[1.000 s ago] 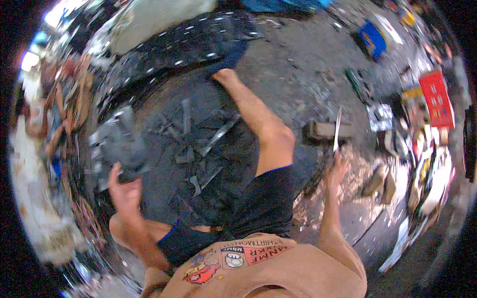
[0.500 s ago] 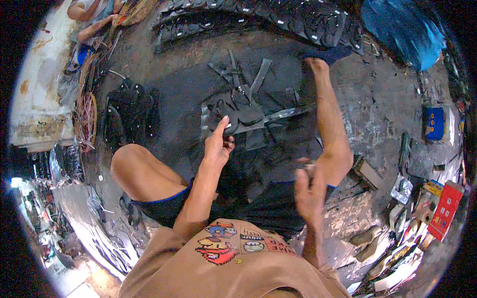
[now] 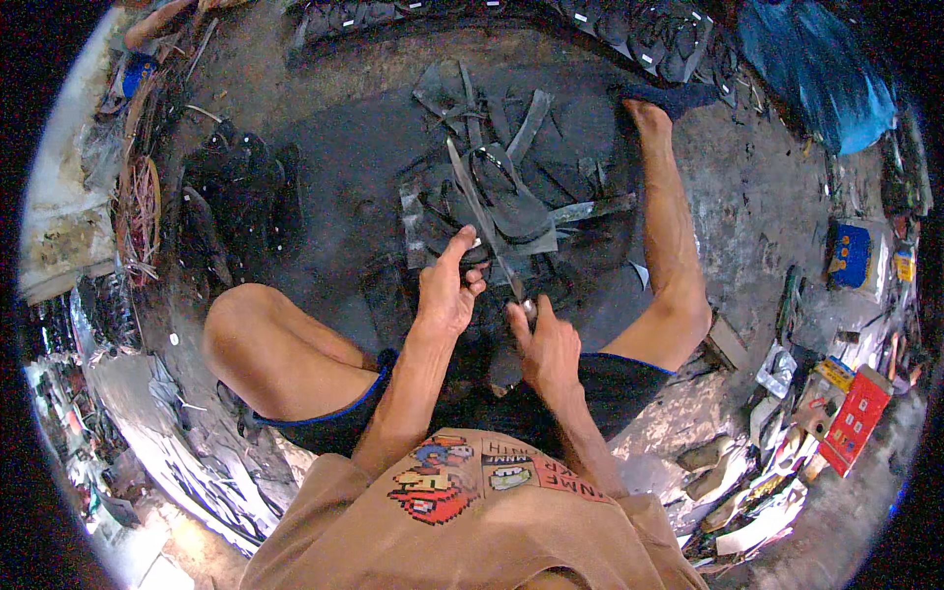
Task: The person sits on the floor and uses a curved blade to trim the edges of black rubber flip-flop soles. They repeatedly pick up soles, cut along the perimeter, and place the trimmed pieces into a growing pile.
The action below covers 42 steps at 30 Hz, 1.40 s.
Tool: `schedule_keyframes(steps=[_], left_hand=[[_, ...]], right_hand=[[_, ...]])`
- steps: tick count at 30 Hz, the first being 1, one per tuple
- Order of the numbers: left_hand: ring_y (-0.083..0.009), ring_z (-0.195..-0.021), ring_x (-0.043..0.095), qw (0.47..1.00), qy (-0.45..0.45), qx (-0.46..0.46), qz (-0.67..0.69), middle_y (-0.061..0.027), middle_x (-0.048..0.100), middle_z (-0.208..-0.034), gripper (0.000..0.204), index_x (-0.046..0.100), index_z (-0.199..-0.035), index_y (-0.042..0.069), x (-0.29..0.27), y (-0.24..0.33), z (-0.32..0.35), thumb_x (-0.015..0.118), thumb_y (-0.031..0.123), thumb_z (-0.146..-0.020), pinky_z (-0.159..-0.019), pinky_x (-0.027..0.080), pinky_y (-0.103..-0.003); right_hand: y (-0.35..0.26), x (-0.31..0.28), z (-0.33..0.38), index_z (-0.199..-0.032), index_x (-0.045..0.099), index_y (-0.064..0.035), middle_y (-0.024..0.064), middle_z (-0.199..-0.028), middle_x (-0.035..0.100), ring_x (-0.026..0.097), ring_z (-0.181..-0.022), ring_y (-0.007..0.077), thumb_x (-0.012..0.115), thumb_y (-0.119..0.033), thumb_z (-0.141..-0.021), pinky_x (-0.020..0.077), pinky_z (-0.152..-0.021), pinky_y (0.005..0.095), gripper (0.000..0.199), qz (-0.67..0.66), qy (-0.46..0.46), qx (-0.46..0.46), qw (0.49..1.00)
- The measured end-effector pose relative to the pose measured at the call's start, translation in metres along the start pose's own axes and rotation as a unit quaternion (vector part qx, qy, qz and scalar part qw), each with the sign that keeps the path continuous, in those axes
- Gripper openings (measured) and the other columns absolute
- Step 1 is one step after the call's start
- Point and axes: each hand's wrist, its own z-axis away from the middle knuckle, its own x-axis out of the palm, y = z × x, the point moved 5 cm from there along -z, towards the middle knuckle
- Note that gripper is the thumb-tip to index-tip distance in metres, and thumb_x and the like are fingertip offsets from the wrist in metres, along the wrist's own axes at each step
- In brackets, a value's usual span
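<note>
My right hand (image 3: 551, 349) is closed round the handle of a long knife (image 3: 479, 211), whose thin blade points away and slightly left. Just left of the blade, my left hand (image 3: 447, 295) is closed, thumb stretched along a dark piece between its fingers; its kind is hard to make out against the black material. Beyond both hands lies a black flip-flop (image 3: 519, 214) with its thong strap up. Black strips and scraps (image 3: 531, 128) are heaped around it on a dark mat (image 3: 344, 138). The blade passes in front of this heap.
My bent legs flank the work area. Black sandals (image 3: 231, 197) are piled at left, and a row of sandals (image 3: 639, 44) runs along the far side. Blue sheeting (image 3: 821, 74) hangs far right. A red box (image 3: 854, 421) and a blue box (image 3: 850, 254) stand at right.
My right hand has swung in from the right, bringing the knife blade across beside my left hand. The left hand has moved slightly right and nearer. The whole view has shifted a little.
</note>
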Motion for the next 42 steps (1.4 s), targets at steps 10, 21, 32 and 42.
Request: schedule_keyframes(steps=[10,21,32,42], left_hand=[[-0.0073,-0.059,0.049,0.997,-0.069,-0.033,0.009,-0.0057,0.064,-0.084,0.024,0.068,-0.100,0.007,-0.012,0.002,-0.010,0.081,0.025,-0.091,-0.050,0.042,-0.023],[-0.0064,-0.056,0.049,0.991,-0.070,-0.091,0.064,-0.0053,0.062,-0.081,0.024,0.065,-0.096,0.007,-0.018,-0.003,-0.015,0.082,0.024,-0.092,-0.047,0.042,-0.021],[-0.0052,-0.052,0.048,0.996,-0.084,0.033,0.002,-0.0005,0.055,-0.072,0.023,0.061,-0.101,0.011,-0.010,0.034,0.076,0.076,0.027,-0.096,-0.040,0.039,-0.020],[-0.0254,-0.092,0.068,0.908,-0.049,0.086,-0.406,-0.0092,0.071,-0.109,0.052,0.064,-0.125,0.004,-0.093,0.055,0.200,0.086,0.026,-0.083,-0.074,0.057,-0.042]], right_hand=[[-0.008,0.001,-0.092,-0.110,0.072,0.0022,0.0300,-0.094,0.073,0.072,-0.090,0.0477,0.061,-0.046,-0.101,0.0568,-0.080,0.0555,0.051,-0.103,-0.051,-0.104,0.988],[0.014,0.094,-0.173,-0.099,0.071,-0.0027,0.0182,-0.095,0.073,0.069,-0.087,0.0403,0.059,-0.042,-0.102,0.0544,-0.078,0.0462,0.041,-0.210,-0.062,-0.314,0.924],[-0.084,0.064,-0.183,-0.086,0.069,0.0019,0.0139,-0.076,0.069,0.067,-0.074,0.0314,0.057,-0.050,-0.103,0.0528,-0.072,0.0437,0.055,-0.281,0.135,-0.185,0.932],[-0.127,-0.086,-0.068,-0.097,0.070,-0.0034,0.0012,-0.079,0.064,0.058,-0.064,0.0109,0.065,-0.050,-0.101,0.0450,-0.061,0.0302,0.047,-0.685,-0.101,-0.075,0.717]])
